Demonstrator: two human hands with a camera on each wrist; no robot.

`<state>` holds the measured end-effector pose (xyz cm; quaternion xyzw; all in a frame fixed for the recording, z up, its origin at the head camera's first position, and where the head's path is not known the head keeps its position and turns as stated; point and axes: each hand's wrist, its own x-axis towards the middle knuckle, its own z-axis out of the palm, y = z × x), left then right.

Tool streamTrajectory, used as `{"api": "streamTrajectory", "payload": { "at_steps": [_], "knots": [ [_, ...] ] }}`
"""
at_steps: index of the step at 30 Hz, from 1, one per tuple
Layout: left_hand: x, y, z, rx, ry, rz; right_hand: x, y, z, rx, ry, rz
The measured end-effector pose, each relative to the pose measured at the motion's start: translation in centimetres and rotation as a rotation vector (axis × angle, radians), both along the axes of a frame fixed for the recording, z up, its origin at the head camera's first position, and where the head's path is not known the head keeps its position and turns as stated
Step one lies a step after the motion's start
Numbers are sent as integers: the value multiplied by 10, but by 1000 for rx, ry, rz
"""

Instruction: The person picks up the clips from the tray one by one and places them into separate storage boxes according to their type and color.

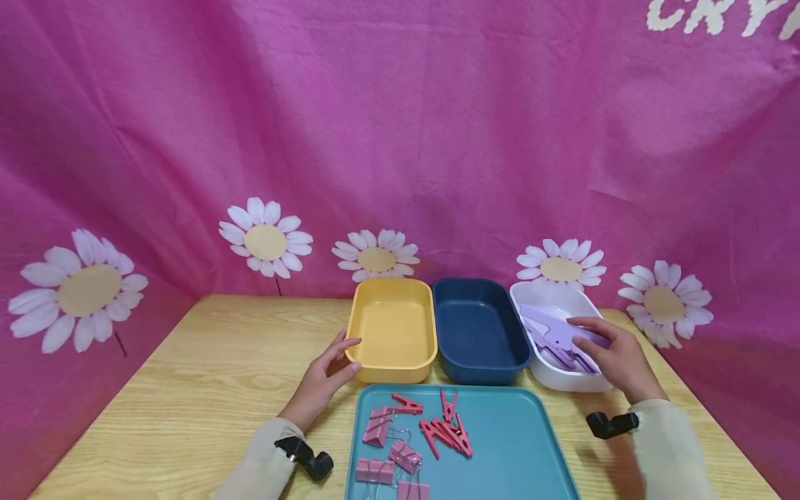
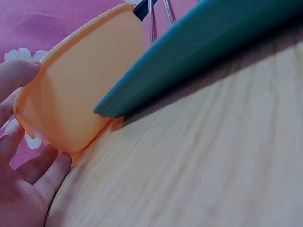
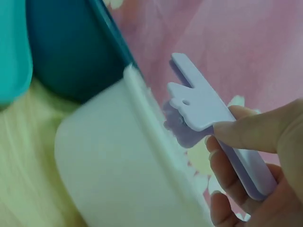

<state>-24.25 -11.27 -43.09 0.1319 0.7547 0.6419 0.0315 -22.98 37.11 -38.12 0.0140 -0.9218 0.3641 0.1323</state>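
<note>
My right hand [image 1: 620, 357] pinches a flat light-purple plastic clip [image 3: 201, 106] by its long handle, thumb on one face and fingers on the other. The clip's notched end points away from the hand, over the white bin [image 1: 569, 380]. More purple clips [image 1: 560, 357] lie inside that bin. My left hand [image 1: 320, 380] touches the near left corner of the yellow bin [image 1: 396, 376]. In the left wrist view its thumb lies at the bin's rim, and its other fingers extend along the outer wall with nothing gripped.
A navy bin [image 1: 484, 376] stands between the yellow and white ones. In front, a teal tray [image 1: 512, 444] carries several red clothespins [image 1: 446, 434] and pink binder clips [image 1: 376, 471] on its left half. Behind the wooden table [image 1: 262, 347] hangs a pink curtain [image 1: 425, 139] with daisies.
</note>
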Motion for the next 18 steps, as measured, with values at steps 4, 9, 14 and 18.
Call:
{"api": "streamTrajectory", "payload": {
  "at_steps": [4,9,14,18],
  "knots": [
    [0,1,-1,6,4,1,-1,6,-5,-14,-60,-34],
    [0,0,-3,12,-2,-3,-2,9,-11,-8,-117,-48],
    [-1,0,-3,13,-12,-3,-3,10,-13,7,-121,-45],
    [-1,0,-1,5,-10,2,-5,9,-13,20,-140,-46]
  ]
}}
